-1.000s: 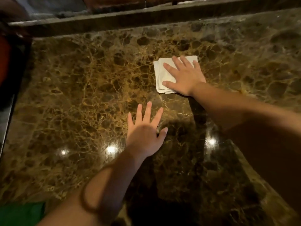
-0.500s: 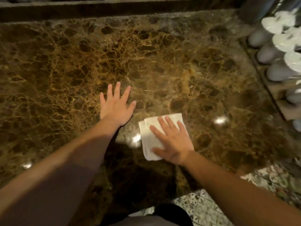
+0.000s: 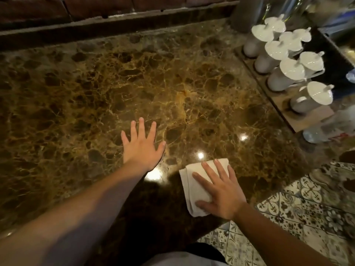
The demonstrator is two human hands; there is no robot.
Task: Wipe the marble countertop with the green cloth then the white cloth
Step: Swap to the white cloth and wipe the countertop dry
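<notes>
The brown marble countertop (image 3: 172, 89) fills most of the view. A folded white cloth (image 3: 192, 187) lies flat near its front edge. My right hand (image 3: 221, 192) presses on the cloth with fingers spread, covering its right half. My left hand (image 3: 143, 144) rests flat on the bare marble to the left of the cloth, fingers apart, holding nothing. The green cloth is out of view.
Several white lidded jars (image 3: 288, 60) stand on a wooden tray (image 3: 299, 121) along the right side. A clear plastic bottle (image 3: 326, 131) lies beside the tray. A raised stone ledge (image 3: 115, 22) bounds the far edge. Patterned floor tiles (image 3: 288, 217) show past the front right edge.
My right hand has slid the white cloth from the far middle back toward the front edge. The view has swung right, bringing the jars in and losing the green cloth.
</notes>
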